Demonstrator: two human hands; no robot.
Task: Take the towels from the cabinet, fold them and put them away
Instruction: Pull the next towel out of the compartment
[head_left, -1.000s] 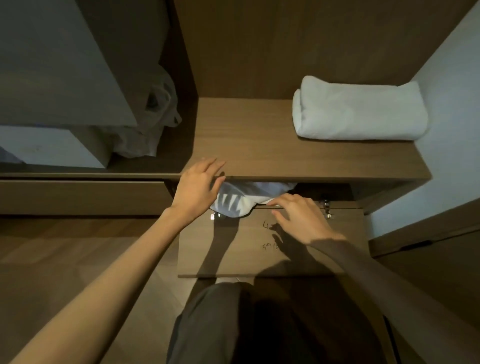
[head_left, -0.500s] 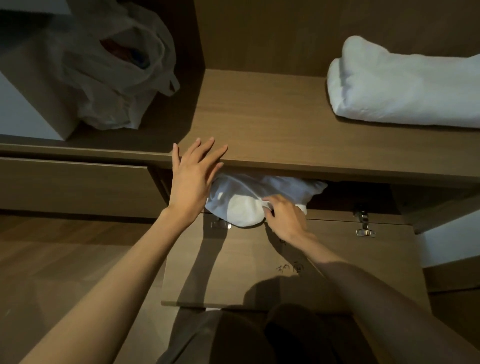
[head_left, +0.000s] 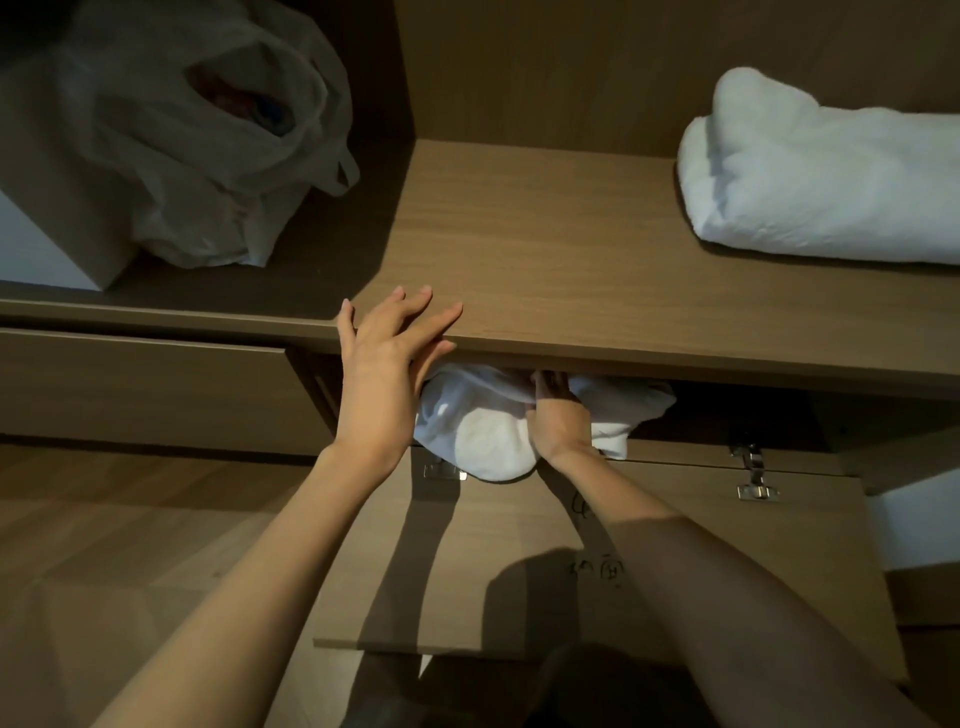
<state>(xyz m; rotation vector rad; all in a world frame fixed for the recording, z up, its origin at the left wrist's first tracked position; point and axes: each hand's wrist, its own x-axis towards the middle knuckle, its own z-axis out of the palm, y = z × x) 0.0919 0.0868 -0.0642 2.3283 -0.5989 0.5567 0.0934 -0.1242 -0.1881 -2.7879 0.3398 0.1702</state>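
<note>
Both bare forearms reached forward from the bottom of the view. The left hand (head_left: 387, 371) was flat, with straight fingers spread a little and the fingertips pointing up and to the right. The right hand (head_left: 558, 415) was lower and turned inward, its fingers curled and partly hidden, the wrist bent.

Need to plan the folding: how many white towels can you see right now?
2: a folded towel on the shelf at right, and a crumpled towel in the open compartment below, gripped by the right hand. More may be hidden inside.
</note>
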